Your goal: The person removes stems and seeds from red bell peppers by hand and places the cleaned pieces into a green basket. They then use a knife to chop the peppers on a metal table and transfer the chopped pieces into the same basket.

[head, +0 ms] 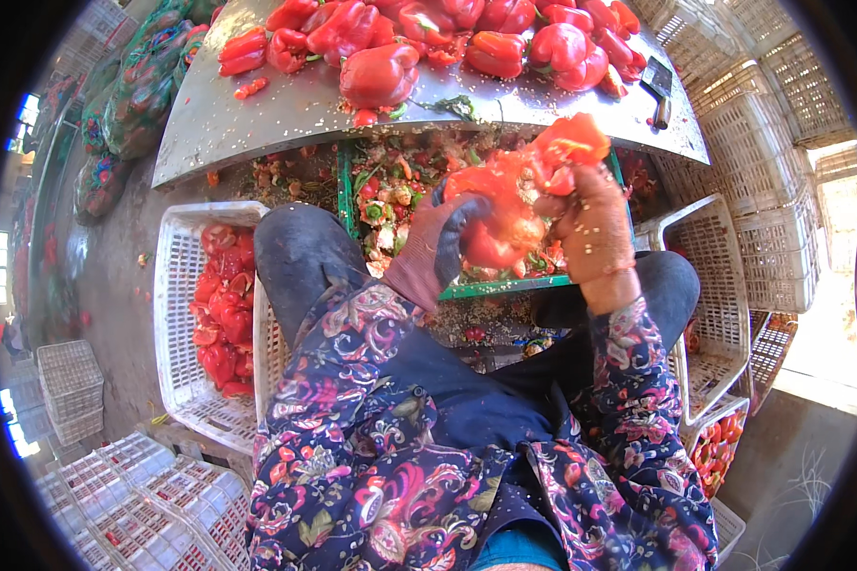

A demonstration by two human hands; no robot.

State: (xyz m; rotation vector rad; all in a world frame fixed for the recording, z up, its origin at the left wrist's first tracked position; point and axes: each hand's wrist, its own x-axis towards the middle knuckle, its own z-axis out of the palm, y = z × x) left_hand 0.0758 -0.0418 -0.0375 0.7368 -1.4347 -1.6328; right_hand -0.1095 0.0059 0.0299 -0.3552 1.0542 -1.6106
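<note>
My left hand (443, 232), in a glove with dark fingers, grips an opened red bell pepper (503, 225) above a green-framed bin. Pale seeds show inside the pepper's torn flesh. My right hand (594, 225), with seeds stuck to its back, is closed on a raised, torn flap of pepper flesh (571, 146). Whether that flap is still joined to the pepper is unclear because of blur. Beneath both hands, the bin (500, 287) holds cores, seeds, stems and red scraps (378, 210).
A metal table (207, 118) ahead carries whole red peppers (378, 75) and a cleaver (658, 89). At my left knee, a white crate (168, 307) contains opened peppers (228, 307). Another crate (714, 385) stands right, near stacked crates (764, 164). Filled net bags (146, 93) lie far left.
</note>
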